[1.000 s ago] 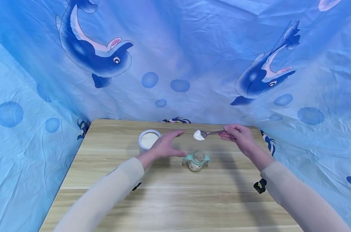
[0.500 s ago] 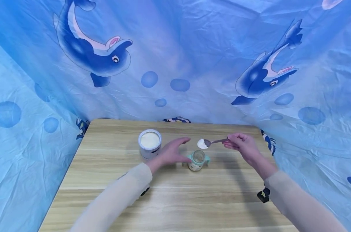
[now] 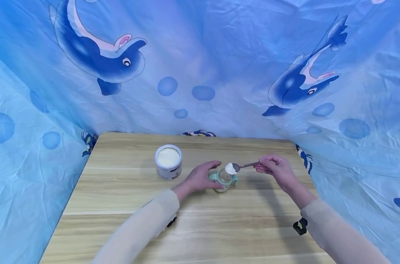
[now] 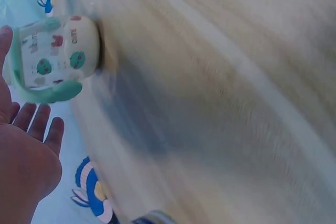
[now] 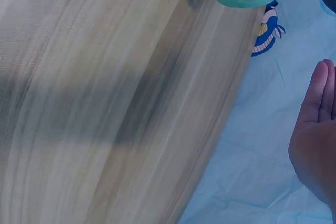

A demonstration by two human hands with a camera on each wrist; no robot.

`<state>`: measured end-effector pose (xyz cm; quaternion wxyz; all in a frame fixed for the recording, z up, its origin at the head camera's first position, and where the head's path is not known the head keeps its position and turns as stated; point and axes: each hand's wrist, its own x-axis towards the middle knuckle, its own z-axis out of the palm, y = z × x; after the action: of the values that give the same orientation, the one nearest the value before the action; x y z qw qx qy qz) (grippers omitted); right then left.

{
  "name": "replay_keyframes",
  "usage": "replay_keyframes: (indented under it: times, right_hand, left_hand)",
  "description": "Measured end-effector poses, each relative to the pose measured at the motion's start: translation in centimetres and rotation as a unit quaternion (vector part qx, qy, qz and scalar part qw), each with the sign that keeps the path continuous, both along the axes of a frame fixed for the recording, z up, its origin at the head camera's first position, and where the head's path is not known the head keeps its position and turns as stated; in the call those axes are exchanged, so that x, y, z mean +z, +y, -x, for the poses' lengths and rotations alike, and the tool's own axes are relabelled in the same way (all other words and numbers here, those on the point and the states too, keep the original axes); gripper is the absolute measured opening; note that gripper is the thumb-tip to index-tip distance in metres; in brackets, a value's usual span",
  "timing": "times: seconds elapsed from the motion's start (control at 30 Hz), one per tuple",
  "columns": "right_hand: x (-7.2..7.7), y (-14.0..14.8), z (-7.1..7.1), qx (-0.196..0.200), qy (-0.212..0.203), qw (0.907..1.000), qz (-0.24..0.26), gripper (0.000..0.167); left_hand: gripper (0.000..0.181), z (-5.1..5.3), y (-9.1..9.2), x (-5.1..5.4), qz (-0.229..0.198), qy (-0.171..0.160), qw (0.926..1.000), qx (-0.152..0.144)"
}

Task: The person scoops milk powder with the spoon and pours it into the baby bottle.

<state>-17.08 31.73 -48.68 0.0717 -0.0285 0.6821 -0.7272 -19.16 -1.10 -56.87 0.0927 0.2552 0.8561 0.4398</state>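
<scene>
In the head view a small clear-necked bottle [image 3: 224, 176] stands upright on the table, with mint-green handles on both sides. My left hand [image 3: 200, 178] reaches around its left handle, thumb in front and fingers behind, loosely spread. The left wrist view shows the printed bottle [image 4: 60, 51] with the fingers near the handle, not curled round it. My right hand [image 3: 276, 170] pinches the handle of a spoon [image 3: 247, 165]. White powder [image 3: 231, 168] is heaped on the spoon, which hangs just over the bottle's mouth. The right fingertips are cut off in the right wrist view.
An uncovered can [image 3: 168, 171] of pale powder stands on the wooden table [image 3: 200, 234], left of the bottle. A blue curtain [image 3: 200, 66] printed with dolphins hangs behind the table and along both sides.
My left hand has moved right, from beside the can to around the bottle's handle. The right hand has lowered the loaded spoon from behind the bottle to over its mouth.
</scene>
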Motion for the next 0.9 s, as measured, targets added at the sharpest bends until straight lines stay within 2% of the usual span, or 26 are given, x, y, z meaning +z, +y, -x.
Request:
replay_keyframes:
  times: [0.2,0.43,0.67,0.9]
  right_hand:
    - [-0.2,-0.3,-0.3,-0.006,0.005,0.9996,-0.029,0.014]
    - [-0.1,-0.7,-0.2,-0.011,0.009,0.9978,-0.065,0.024]
    - [-0.2,-0.7,-0.1,-0.015,0.01,0.9955,-0.093,0.023]
    - [0.1,-0.9,0.2,-0.009,0.017,0.9927,-0.119,0.027]
  left_hand:
    - [0.094,-0.3,0.6,-0.8,-0.006,0.006,0.9998,0.016]
    - [0.087,-0.7,1.1,-1.4,-0.007,0.0,0.9994,0.035]
    - [0.077,-0.8,1.4,-2.1,-0.031,0.0,0.9986,0.042]
    - [0.075,-1.0,1.6,-2.3,-0.044,-0.008,0.9979,0.047]
